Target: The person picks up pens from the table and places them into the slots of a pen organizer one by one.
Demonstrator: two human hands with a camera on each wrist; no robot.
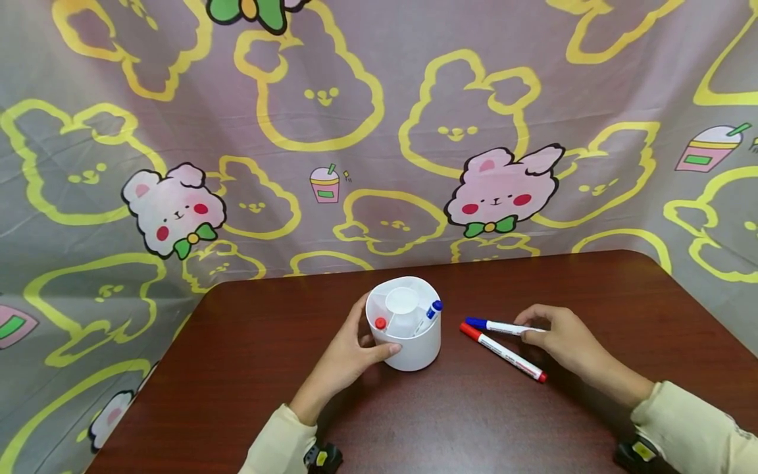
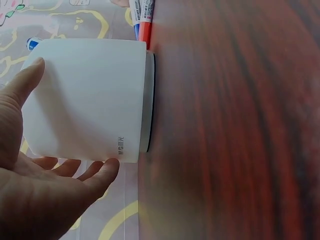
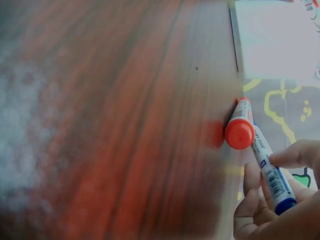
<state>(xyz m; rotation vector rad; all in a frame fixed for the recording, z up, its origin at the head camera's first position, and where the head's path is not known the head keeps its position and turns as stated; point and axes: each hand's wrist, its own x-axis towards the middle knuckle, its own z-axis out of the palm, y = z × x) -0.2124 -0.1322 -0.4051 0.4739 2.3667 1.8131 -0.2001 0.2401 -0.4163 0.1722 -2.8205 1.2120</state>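
Note:
A white round pen holder (image 1: 408, 352) with several compartments stands upright on the table. My left hand (image 1: 355, 349) grips it from the left, thumb across its front and fingers behind. Inside the holder are a blue-capped marker (image 1: 434, 309) leaning right and a red-ended marker (image 1: 381, 323) at the left. My right hand (image 1: 565, 336) pinches a blue marker (image 1: 500, 327) near its rear end, between thumb and fingers. Just in front of it a red marker (image 1: 506, 355) lies on the table, slanting toward the right. In the right wrist view, the blue marker (image 3: 272, 175) sits partly behind the red one (image 3: 240, 130).
The dark brown wooden table (image 1: 249, 368) has rounded far corners. Behind it hangs a patterned cloth (image 1: 391, 217) with cartoon bears, which also rises along both sides. A black device (image 1: 322, 455) is strapped at the left wrist, another (image 1: 639, 454) at the right.

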